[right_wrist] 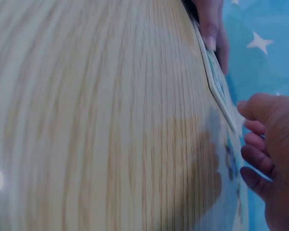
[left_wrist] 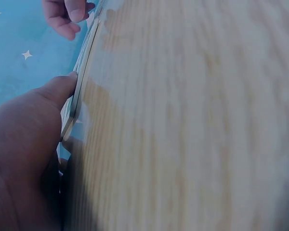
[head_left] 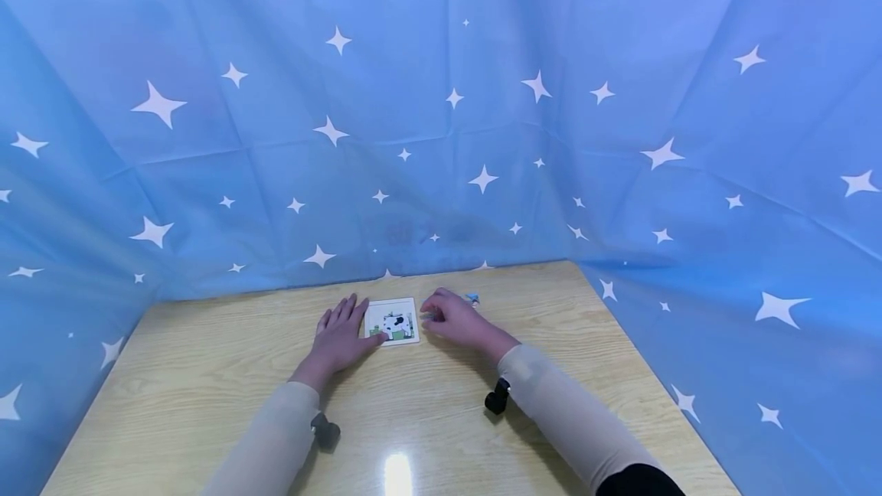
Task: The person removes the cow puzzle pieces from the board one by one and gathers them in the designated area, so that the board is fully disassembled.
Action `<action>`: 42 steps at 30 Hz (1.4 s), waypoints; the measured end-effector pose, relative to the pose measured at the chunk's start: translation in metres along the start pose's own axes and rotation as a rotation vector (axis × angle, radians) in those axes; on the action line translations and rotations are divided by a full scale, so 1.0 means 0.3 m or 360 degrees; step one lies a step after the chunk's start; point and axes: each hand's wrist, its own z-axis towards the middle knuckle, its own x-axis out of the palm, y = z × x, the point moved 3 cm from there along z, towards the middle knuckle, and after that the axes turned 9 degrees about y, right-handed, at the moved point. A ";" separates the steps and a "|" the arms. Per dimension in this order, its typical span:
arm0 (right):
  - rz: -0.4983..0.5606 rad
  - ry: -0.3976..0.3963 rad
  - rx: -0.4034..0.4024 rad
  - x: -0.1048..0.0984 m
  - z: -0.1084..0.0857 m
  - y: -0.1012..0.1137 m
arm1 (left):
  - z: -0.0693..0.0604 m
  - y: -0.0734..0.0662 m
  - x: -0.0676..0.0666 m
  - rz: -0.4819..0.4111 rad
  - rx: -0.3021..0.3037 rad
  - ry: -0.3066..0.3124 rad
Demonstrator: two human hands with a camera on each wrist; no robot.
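A small white-bordered square picture board [head_left: 390, 306] lies flat on the table. It shows a black-and-white spotted animal, like a cow, over green patches; its upper part is plain white. My left hand [head_left: 342, 337] rests at the board's left side, fingers spread and thumb on its lower left part. Just off the right edge is my right hand [head_left: 455, 318], its fingers loosely bent and apart from the board. In the right wrist view, nothing shows between the thumb and fingers of the right hand [right_wrist: 274, 144]. A small coloured piece [right_wrist: 229, 159] lies near them, too blurred to make out.
A small blue piece [head_left: 472, 298] lies beyond the right hand on the wood-grain table [head_left: 207, 373]. Blue cloth with white stars [head_left: 413, 98] hangs along the table's back and sides. Each wrist carries a small black device, such as the one on the right [head_left: 496, 398].
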 end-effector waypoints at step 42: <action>-0.0053 0.0380 0.0241 0.078 0.150 0.152 | 0.010 0.012 0.007 0.0057 0.0029 -0.0019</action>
